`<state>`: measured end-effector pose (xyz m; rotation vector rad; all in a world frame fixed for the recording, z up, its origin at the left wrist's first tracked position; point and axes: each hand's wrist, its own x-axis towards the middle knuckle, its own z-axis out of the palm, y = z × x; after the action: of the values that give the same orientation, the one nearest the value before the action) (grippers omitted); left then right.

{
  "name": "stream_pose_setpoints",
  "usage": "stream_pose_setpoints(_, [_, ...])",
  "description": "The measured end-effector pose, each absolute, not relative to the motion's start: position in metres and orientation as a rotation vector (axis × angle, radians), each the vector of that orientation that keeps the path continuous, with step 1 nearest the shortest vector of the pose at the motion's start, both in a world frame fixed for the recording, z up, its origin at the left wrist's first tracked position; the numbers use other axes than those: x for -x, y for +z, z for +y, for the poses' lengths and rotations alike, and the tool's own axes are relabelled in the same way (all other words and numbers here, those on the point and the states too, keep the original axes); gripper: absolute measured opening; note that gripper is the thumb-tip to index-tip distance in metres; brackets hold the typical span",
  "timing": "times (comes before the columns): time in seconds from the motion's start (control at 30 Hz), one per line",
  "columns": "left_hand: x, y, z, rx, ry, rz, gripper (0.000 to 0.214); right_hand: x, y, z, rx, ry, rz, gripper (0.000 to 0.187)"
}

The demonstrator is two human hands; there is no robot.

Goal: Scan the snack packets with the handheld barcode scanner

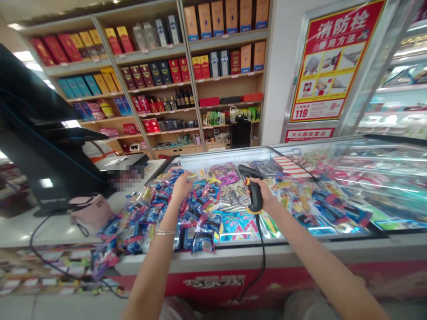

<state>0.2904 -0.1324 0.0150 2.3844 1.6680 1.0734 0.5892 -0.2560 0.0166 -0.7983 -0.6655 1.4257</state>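
My right hand is wrapped round a black and yellow handheld barcode scanner, held above the glass top of a chest freezer. A dark cable hangs from its grip, down over the freezer's front. My left hand reaches over a heap of small blue snack packets. Its fingers are mostly hidden behind the back of the hand, so their grip does not show. More blue packets lie to the right of the scanner.
A pink pouch stands on the left counter beside a large black checkout machine. Packs fill the freezer, seen through its glass. Behind are shelves of boxes and a red fire-hydrant sign.
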Motion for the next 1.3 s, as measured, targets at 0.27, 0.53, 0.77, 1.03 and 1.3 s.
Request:
stream_pose_setpoints(0.27, [-0.279, -0.019, -0.130, -2.458, 0.954, 1.530, 0.050, -0.511, -0.020, -0.207, 0.891, 1.639, -0.878, 0.024])
stream_pose_setpoints(0.53, [-0.288, -0.022, -0.136, -2.535, 0.590, 1.577, 0.064, -0.514, -0.030, -0.217, 0.870, 1.681, -0.906, 0.027])
stream_pose_setpoints(0.77, [-0.283, -0.014, -0.141, -2.476, 0.899, 1.582, 0.067, -0.515, -0.022, -0.222, 0.862, 1.570, -0.985, 0.026])
stream_pose_setpoints(1.03, [-0.280, -0.015, -0.136, -2.227, 1.316, 1.393, 0.047, -0.513, -0.015, -0.228, 0.860, 1.479, -1.017, 0.030])
stream_pose_setpoints(1.3, [-0.276, -0.022, -0.129, -2.199, 1.326, 1.398, 0.053, -0.512, -0.015, -0.227, 0.933, 1.402, -1.122, 0.032])
